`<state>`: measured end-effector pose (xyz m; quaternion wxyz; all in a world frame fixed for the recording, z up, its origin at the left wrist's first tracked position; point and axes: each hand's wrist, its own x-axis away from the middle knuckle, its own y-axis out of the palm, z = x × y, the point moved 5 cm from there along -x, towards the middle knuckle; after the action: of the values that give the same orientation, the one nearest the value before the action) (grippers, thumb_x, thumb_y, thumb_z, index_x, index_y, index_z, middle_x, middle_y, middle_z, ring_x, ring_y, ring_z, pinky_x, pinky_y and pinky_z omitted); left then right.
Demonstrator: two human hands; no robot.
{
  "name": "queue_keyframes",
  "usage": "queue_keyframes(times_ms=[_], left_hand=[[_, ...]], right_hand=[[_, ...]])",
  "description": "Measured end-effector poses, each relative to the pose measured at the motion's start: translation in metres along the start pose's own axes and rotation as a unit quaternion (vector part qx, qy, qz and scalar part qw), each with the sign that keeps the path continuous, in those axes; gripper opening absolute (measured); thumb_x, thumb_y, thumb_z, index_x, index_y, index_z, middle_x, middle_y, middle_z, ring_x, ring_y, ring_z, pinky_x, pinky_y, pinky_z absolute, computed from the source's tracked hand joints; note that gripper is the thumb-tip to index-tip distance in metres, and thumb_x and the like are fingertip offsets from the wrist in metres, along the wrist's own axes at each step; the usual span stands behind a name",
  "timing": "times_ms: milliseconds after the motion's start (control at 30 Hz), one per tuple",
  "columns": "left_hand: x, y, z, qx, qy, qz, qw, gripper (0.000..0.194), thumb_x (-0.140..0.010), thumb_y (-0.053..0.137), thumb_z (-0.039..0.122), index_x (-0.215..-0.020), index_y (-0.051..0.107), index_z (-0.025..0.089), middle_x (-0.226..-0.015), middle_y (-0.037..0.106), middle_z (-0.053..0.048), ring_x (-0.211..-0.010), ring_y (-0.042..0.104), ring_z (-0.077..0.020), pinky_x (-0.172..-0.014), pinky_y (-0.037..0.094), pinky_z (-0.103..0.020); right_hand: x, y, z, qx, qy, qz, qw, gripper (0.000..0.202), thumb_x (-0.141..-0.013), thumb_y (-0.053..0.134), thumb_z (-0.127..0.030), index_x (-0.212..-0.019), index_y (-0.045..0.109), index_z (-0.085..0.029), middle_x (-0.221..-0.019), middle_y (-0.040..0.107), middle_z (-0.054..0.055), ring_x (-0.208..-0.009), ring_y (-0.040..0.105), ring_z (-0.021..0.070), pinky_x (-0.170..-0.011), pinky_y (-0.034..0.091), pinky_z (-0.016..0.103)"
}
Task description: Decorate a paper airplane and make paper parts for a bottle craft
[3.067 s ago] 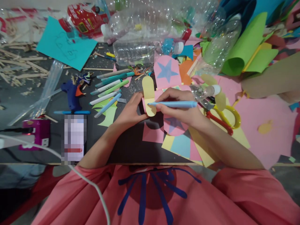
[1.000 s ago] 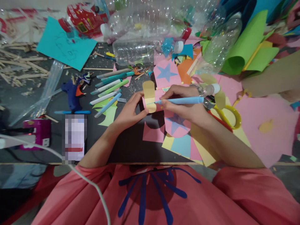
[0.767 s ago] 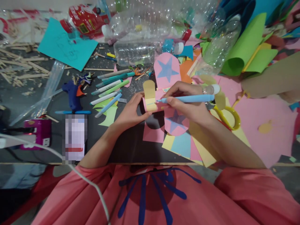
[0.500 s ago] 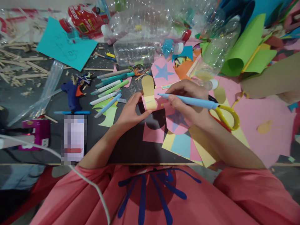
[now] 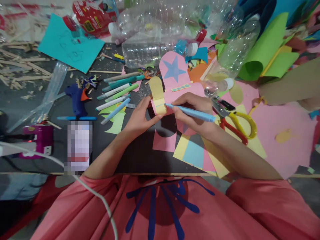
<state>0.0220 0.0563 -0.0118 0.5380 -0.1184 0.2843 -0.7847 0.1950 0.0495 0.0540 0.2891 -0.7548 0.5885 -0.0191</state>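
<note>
My left hand grips the left end of a pink paper model, thumb below and fingers above. That end carries a yellow paper strip with a rounded top and a short blue line across its lower part. A pink rounded piece with a blue star stands at the model's far side, beside a small dotted strip. My right hand is closed around a light blue marker, its tip at the yellow strip near the blue line.
Several markers lie left of the model, with a blue glue gun and a phone further left. Scissors rest by my right forearm. Clear plastic bottles line the back; green paper is at the right.
The marker and my right hand have moved left and slightly down, bringing the tip to the yellow strip. The pink model has tilted, showing more of its star piece and body.
</note>
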Motion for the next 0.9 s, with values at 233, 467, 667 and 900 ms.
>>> queue_keyframes(times_ms=[233, 467, 667, 900], left_hand=[[0.0005, 0.0, -0.0018, 0.009, -0.007, -0.002, 1.0, 0.064, -0.086, 0.063, 0.057, -0.134, 0.046, 0.019, -0.136, 0.058, -0.016, -0.129, 0.055, -0.0311, -0.107, 0.045, -0.044], [0.0009, -0.0002, -0.0038, 0.014, -0.006, 0.004, 1.0, 0.061, -0.085, 0.066, 0.054, -0.131, 0.048, 0.018, -0.129, 0.06, -0.016, -0.122, 0.059, -0.0305, -0.102, 0.048, -0.043], [0.0009, 0.0005, -0.005, 0.012, -0.013, 0.001, 1.0, 0.064, -0.085, 0.065, 0.057, -0.133, 0.047, 0.018, -0.13, 0.06, -0.015, -0.123, 0.058, -0.0311, -0.103, 0.047, -0.043], [0.0003, -0.0003, -0.0037, 0.012, -0.007, 0.0, 1.0, 0.065, -0.086, 0.062, 0.058, -0.134, 0.047, 0.018, -0.135, 0.059, -0.016, -0.126, 0.057, -0.0307, -0.105, 0.046, -0.043]], right_hand=[[0.0005, 0.0032, 0.0025, 0.044, -0.027, 0.011, 0.999, 0.01, -0.086, 0.062, -0.026, -0.076, 0.064, -0.023, -0.07, 0.067, 0.0, -0.063, 0.061, 0.0151, -0.059, 0.049, 0.029], [0.0012, 0.0044, -0.0025, 0.055, -0.075, 0.024, 0.995, 0.01, -0.086, 0.06, -0.022, -0.077, 0.064, -0.022, -0.068, 0.066, 0.0, -0.062, 0.06, 0.0139, -0.058, 0.047, 0.027], [0.0012, 0.007, -0.0002, 0.069, -0.058, -0.005, 0.996, 0.015, -0.088, 0.057, -0.026, -0.074, 0.063, -0.023, -0.067, 0.064, 0.001, -0.063, 0.058, 0.0148, -0.059, 0.046, 0.029], [0.0032, 0.0105, -0.0034, 0.092, -0.099, -0.008, 0.991, 0.016, -0.089, 0.054, -0.022, -0.075, 0.06, -0.022, -0.067, 0.065, 0.001, -0.062, 0.06, 0.0145, -0.058, 0.048, 0.028]])
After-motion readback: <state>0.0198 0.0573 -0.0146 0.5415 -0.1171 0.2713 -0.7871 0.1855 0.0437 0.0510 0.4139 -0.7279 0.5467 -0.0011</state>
